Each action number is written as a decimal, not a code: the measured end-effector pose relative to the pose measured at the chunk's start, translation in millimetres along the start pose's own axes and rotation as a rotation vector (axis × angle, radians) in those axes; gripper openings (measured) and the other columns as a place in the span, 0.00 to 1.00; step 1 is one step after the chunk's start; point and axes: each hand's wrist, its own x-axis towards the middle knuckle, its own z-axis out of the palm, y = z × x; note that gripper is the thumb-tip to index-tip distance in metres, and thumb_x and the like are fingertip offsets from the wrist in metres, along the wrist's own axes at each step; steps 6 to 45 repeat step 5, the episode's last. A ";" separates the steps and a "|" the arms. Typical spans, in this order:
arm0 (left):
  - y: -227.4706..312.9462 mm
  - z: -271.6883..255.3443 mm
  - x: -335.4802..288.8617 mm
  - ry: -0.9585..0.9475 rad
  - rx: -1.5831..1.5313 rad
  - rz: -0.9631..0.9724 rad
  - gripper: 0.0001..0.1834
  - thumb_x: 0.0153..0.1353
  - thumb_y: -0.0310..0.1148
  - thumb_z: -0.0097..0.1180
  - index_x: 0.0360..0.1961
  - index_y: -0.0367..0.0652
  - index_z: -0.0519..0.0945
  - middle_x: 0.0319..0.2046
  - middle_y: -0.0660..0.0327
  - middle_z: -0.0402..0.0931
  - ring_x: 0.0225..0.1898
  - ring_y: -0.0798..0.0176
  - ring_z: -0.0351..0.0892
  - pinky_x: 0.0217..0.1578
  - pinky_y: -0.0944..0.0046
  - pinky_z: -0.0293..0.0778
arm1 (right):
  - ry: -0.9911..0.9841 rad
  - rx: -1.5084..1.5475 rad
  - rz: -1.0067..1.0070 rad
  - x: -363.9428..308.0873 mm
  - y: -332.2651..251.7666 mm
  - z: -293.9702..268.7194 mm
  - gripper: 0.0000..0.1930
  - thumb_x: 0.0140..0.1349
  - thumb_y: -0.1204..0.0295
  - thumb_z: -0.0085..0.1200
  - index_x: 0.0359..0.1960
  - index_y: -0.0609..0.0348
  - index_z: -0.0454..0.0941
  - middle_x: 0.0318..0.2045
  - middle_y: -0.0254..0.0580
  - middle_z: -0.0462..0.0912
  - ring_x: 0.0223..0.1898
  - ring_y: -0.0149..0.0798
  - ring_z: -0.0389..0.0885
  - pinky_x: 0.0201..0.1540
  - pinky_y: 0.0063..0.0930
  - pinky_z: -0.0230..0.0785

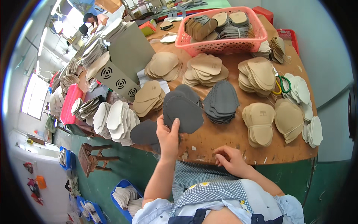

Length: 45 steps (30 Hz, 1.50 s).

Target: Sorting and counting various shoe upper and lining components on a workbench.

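Observation:
My left hand (pixel 168 136) grips a few dark grey, rounded insole pieces (pixel 183 112), thumb on top and fingers underneath, held above the table's near part. Beside that wrist, more dark grey pieces (pixel 144 132) lie at the table edge. A neat stack of dark grey pieces with notched edges (pixel 220 100) sits just right of the held ones. My right hand (pixel 232 160) hovers by the table's front edge with loosely bent fingers apart and nothing visible in them. Around them lie piles of beige insole pieces (pixel 149 98), (pixel 206 67) and tied beige bundles (pixel 260 121).
A pink basket (pixel 223 46) of bundled pieces stands at the back of the brown table (pixel 201 147). Green and yellow-handled scissors (pixel 285 85) lie at the right among white pieces (pixel 314 130). A grey box (pixel 130 48) and white stacks (pixel 121 123) are left; a wooden stool (pixel 93 158) stands below. Another person (pixel 96 20) works far off.

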 end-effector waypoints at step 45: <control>28.4 -2.9 65.8 0.026 0.009 -0.111 0.25 0.69 0.28 0.58 0.63 0.33 0.67 0.46 0.55 0.81 0.36 0.68 0.84 0.34 0.71 0.81 | 0.234 -0.378 -0.308 3.0 17.6 -14.1 0.04 0.64 0.80 0.58 0.40 0.64 0.81 0.31 0.43 0.83 0.26 0.36 0.84 0.30 0.25 0.75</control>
